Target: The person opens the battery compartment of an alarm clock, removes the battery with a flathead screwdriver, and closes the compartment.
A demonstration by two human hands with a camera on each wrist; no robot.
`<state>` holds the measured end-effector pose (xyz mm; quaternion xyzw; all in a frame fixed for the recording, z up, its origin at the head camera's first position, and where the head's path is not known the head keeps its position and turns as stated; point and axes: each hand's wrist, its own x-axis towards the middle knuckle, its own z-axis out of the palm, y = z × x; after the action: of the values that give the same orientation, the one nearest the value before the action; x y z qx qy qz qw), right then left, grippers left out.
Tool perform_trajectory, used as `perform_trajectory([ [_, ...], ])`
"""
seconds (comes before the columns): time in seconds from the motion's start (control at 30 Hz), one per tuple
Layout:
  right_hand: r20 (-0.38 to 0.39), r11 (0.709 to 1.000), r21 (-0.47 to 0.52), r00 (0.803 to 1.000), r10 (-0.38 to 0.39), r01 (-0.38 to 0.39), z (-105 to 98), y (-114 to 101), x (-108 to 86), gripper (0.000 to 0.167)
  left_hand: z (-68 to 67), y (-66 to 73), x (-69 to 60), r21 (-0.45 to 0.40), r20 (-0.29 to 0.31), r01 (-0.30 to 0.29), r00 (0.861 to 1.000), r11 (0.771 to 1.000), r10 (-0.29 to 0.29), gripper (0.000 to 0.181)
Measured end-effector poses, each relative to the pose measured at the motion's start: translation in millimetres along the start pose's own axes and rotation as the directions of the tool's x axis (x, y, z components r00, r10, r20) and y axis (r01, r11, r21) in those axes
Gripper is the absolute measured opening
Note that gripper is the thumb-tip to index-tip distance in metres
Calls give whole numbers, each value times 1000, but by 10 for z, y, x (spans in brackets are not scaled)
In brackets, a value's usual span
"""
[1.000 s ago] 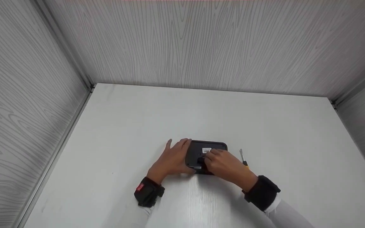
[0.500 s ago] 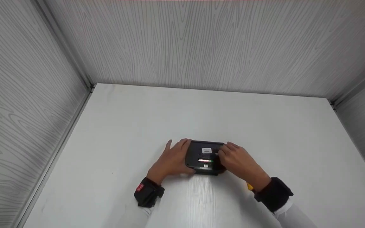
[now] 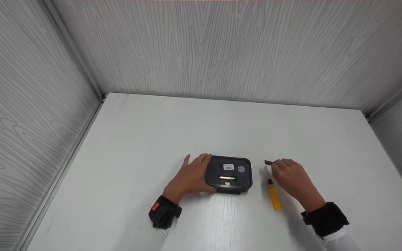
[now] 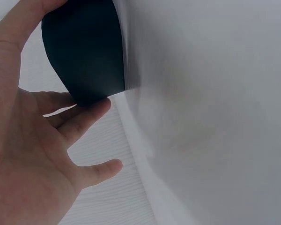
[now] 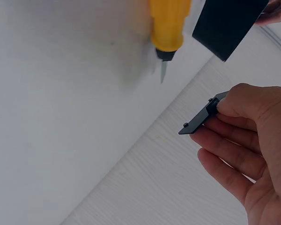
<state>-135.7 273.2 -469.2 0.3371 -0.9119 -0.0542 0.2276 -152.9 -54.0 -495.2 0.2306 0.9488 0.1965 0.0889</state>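
A black rounded box-shaped device [image 3: 218,170] rests on the table, its labelled face up, with a lit slot near its lower edge. My left hand [image 3: 189,176] grips its left end between thumb and fingers; in the left wrist view the hand [image 4: 37,140] holds the dark casing [image 4: 86,51]. To the right of the device, my right hand [image 3: 293,179] pinches a small flat black piece [image 3: 268,162]. The right wrist view shows that piece [image 5: 196,121], with small pegs on it, between the thumb and fingers of my right hand [image 5: 253,136].
A screwdriver with a yellow handle [image 3: 273,197] lies between the device and my right hand, its metal tip toward the back. The white table [image 3: 173,122] meets grained panels [image 3: 201,52] at the back and sides.
My right hand has moved right, off the device, with the small black piece in it. The device's round sticker and the screwdriver have come into full view. My left hand has stayed in place.
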Motion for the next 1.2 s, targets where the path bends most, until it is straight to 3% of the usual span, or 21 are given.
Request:
perform_trajectory([
  [0.4,131,992,-97,987,95,-83,68,346,-417,14,18,5,16,-8,-7,2,1000,1000,-2,111],
  [0.57,103,991,-79,988,113,-105,94,474,-572,16,14,3,14,-4,-4,-1,1000,1000,1,111],
  [0.87,28,997,-43,997,69,-68,107,659,-755,18,-12,-6,11,-11,1,-3,1000,1000,3,113],
  [1.2,92,996,14,992,91,-93,171,676,-876,19,-7,3,6,-7,12,5,1000,1000,-5,111],
])
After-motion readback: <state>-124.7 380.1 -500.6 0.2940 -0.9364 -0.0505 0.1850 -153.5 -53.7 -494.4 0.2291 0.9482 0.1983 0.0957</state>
